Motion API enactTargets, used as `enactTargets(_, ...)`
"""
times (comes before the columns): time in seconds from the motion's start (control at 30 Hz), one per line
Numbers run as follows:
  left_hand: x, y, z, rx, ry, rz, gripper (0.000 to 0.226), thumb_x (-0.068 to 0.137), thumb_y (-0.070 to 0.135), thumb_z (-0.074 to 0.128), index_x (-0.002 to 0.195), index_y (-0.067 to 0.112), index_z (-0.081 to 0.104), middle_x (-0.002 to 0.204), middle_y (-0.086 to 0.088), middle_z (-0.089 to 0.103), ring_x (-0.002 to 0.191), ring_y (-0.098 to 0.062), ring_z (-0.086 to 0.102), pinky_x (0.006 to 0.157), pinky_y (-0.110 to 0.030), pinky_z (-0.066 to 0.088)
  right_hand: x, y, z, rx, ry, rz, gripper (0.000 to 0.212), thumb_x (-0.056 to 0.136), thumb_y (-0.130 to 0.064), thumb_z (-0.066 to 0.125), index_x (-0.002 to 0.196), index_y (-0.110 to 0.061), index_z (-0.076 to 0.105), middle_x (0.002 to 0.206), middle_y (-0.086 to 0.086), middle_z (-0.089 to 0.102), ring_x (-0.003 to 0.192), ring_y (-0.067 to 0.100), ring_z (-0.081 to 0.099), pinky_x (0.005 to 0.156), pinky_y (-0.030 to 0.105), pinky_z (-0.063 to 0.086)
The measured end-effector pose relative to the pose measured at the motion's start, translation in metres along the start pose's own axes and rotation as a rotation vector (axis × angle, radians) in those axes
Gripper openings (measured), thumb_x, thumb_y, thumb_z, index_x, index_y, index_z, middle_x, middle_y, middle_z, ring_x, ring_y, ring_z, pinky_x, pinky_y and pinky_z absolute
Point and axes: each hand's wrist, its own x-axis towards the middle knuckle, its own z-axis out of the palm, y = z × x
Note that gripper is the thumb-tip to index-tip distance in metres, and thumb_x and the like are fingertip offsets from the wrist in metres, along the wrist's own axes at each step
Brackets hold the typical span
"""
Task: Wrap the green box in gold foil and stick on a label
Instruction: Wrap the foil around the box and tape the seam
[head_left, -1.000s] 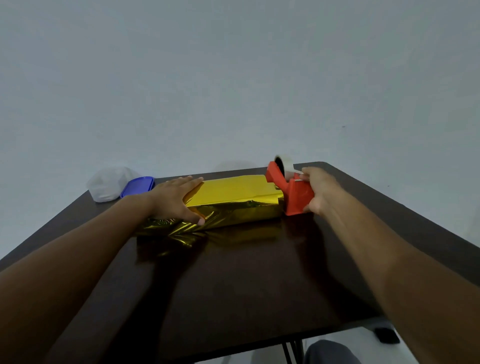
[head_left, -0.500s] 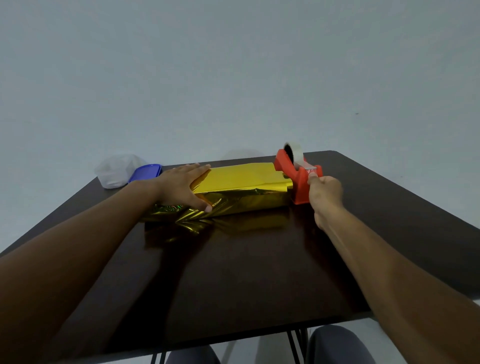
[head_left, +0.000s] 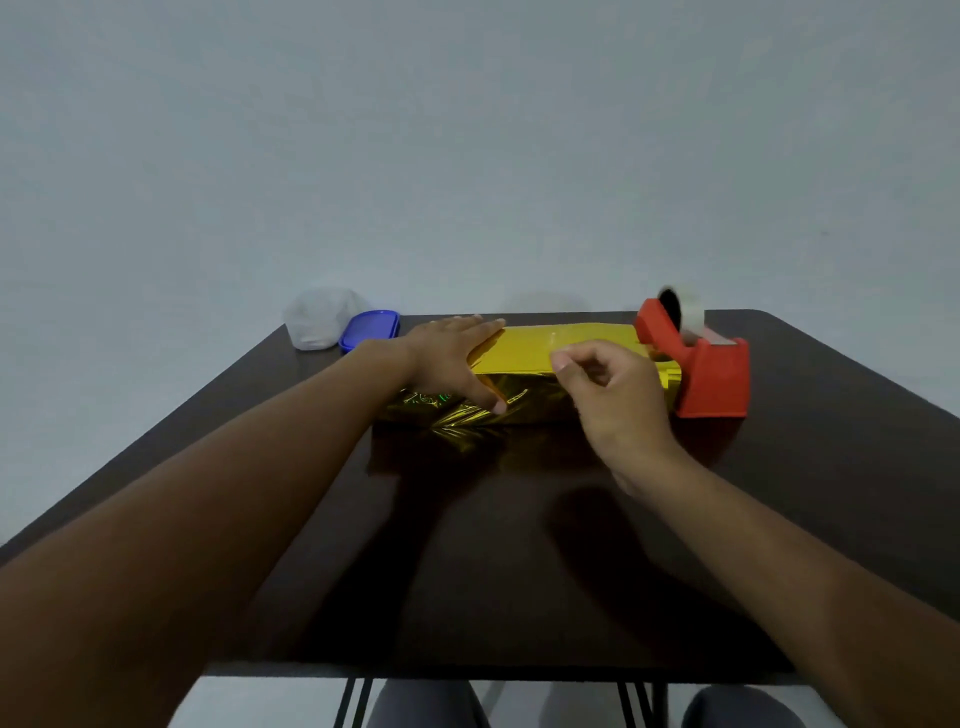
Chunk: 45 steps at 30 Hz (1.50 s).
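Head view: we look down our two forearms at a dark table (head_left: 519, 545), reading near to far.
Right hand (head_left: 613, 395): nearest, at about 4 o'clock of the parcel's middle; thumb and forefinger are pinched over its top edge. A second ago this hand was at the dispenser, so we judge it now carries a strip of clear tape, though the tape itself is too faint to confirm.
Left hand (head_left: 457, 358): fingers straight and flat, pressing the parcel's 9 o'clock end, as it did a second ago.
Gold foil parcel (head_left: 540, 348): the green box lies inside, fully hidden, at the table's 12 o'clock side; loose foil crumples at its near left corner.
Tape dispenser (head_left: 701, 374): red, touching the parcel's 3 o'clock end.
Blue lid (head_left: 370, 327): at 10 o'clock, beside a clear container (head_left: 322, 322).
Meaning: we judge the seam is about to be taped; ends and label remain.
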Motion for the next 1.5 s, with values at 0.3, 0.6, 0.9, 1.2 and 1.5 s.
enactTargets(0.3,0.003,0.000,0.002,-0.008,0.013,-0.003,0.125,0.066,0.079,0.068,0.162,0.033,0.003,0.170,-0.002,0.009,0.156,-0.026,0.009,0.124,-0.048,0.014,-0.008,0.005,0.043,0.032,-0.082,0.164,0.024,0.094,-0.015,0.070,0.118,-0.015,0.070,0.068,-0.008,0.074,0.070,0.003,0.067,0.091,0.043,0.056)
enactTargets(0.6,0.004,0.001,0.000,-0.001,-0.003,0.006,0.120,0.073,0.075,0.070,0.162,0.032,0.002,0.170,-0.002,0.005,0.156,-0.028,0.007,0.122,-0.049,0.013,-0.001,0.009,0.038,-0.056,0.007,0.202,0.091,0.086,-0.027,0.079,0.157,-0.029,0.023,0.069,-0.010,0.073,0.073,0.008,0.069,0.098,0.050,0.054)
enactTargets(0.9,0.004,0.001,0.000,-0.003,-0.004,0.013,0.122,0.072,0.076,0.070,0.162,0.031,0.002,0.170,-0.002,0.007,0.155,-0.029,0.009,0.122,-0.051,0.016,0.010,0.024,0.037,-0.156,0.038,0.298,0.089,0.086,-0.035,0.079,0.155,-0.031,0.023,0.086,0.000,0.072,0.080,0.019,0.070,0.073,0.046,0.063)
enactTargets(1.2,0.002,0.001,-0.008,-0.061,-0.059,0.022,0.122,0.072,0.071,0.074,0.162,0.031,0.001,0.170,-0.002,0.006,0.155,-0.030,0.010,0.121,-0.050,0.019,0.011,0.015,0.023,-0.463,-0.059,0.280,0.087,0.086,-0.059,0.069,0.155,-0.030,0.024,0.094,-0.006,0.072,0.044,0.007,0.066,0.066,0.037,0.063)
enactTargets(1.5,-0.008,0.002,-0.022,0.064,-0.061,0.062,0.130,0.057,0.087,0.064,0.160,0.039,0.002,0.171,0.001,0.000,0.156,-0.029,0.003,0.122,-0.054,0.014,0.021,-0.010,0.011,-0.413,-0.285,0.383,0.093,0.092,-0.038,0.072,0.160,-0.024,0.010,0.091,0.003,0.074,0.050,0.015,0.071,0.054,0.028,0.059)
